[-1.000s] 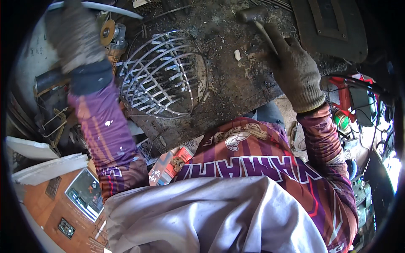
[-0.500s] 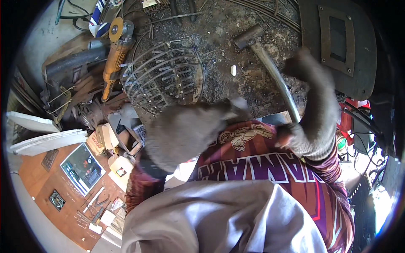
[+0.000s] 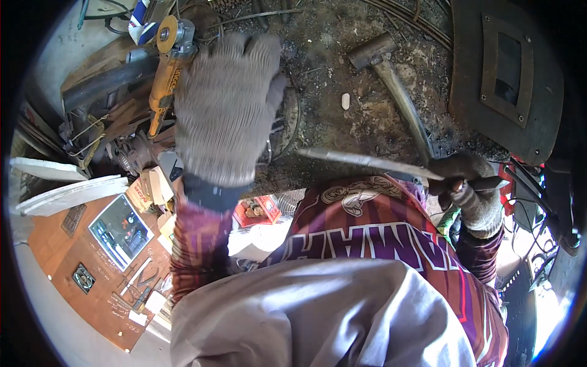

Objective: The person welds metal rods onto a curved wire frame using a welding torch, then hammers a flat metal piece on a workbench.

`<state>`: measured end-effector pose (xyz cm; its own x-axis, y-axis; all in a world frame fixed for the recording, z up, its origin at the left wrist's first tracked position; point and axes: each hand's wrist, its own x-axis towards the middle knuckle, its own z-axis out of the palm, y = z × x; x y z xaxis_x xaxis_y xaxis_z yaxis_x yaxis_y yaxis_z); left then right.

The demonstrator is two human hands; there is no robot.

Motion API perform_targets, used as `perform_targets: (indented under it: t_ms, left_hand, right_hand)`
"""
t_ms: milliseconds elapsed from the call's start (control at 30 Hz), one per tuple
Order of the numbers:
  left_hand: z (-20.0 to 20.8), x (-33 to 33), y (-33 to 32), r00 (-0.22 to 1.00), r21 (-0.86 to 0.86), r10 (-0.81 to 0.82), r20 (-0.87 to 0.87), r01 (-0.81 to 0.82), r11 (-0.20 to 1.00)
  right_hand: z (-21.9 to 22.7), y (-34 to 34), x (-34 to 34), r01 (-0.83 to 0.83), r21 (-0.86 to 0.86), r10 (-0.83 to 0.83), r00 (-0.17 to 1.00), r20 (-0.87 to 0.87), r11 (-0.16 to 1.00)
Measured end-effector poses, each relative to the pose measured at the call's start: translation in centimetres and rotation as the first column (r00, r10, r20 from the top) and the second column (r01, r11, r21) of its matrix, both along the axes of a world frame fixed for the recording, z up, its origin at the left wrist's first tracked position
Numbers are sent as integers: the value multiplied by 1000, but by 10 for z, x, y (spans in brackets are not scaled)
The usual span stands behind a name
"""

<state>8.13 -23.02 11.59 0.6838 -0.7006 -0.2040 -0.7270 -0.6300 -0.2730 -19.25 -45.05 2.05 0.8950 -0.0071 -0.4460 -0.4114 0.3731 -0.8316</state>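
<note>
Left hand (image 3: 226,113) has crossed the table edge (image 3: 278,183), over the basket (image 3: 299,119).

Tally: hands (image 3: 226,116), 2.
Hammers (image 3: 402,101) 1, welding masks (image 3: 507,67) 1 (both beyond right hand (image 3: 480,208)); grinders (image 3: 166,85) 1, beside left hand (image 3: 223,122).

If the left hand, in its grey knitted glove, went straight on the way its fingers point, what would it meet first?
The left hand would probably meet the thin, curved grey metal rod, though hand height is unclear.
</note>
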Motion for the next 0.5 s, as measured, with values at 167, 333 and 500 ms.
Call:
perform_targets:
  t_ms: [167, 333, 500]
  left_hand:
    - [-41, 13, -8, 894, 136, -304, 328, 274, 952]
    - [-54, 10, -19, 904, 176, -269, 331, 221, 959]
    - [-57, 8, -23, 918, 191, -209, 337, 150, 970]
  right_hand:
    - [2, 5, 9, 106, -77, -104, 994, 31, 991]
    - [-5, 6, 3, 170, -61, -170, 985, -6, 984]
    - [-3, 6, 3, 165, -90, -164, 986, 19, 982]
